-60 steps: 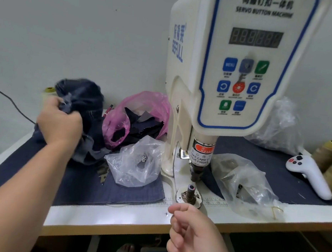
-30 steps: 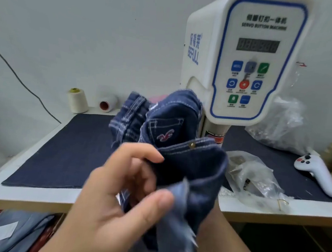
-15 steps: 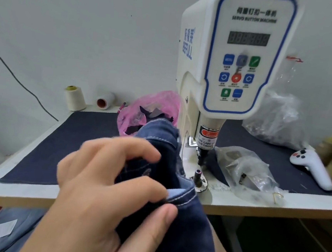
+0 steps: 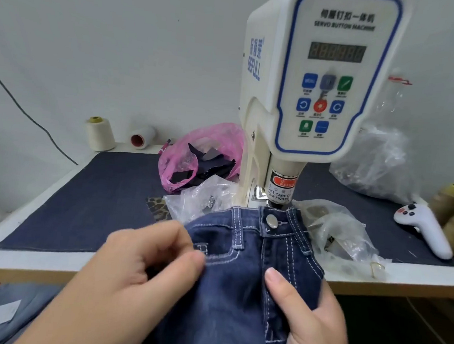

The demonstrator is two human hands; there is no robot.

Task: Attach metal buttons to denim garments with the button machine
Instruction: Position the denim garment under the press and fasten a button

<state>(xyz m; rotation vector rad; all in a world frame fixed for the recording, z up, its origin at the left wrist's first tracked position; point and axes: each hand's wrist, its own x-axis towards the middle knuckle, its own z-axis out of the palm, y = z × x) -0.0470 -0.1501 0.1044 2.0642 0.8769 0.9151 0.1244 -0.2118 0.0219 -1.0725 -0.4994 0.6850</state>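
Head view shows left hand (image 4: 141, 260) and right hand (image 4: 309, 316) each gripping the denim jeans (image 4: 237, 296), waistband with metal button (image 4: 271, 220) just below the button machine (image 4: 309, 96) punch; fingers near it risk crushing.

Dk denim jeans (image 4: 241, 282) w/ metal button (image 4: 271, 220) (waistband) under machine head (image 4: 319, 78).
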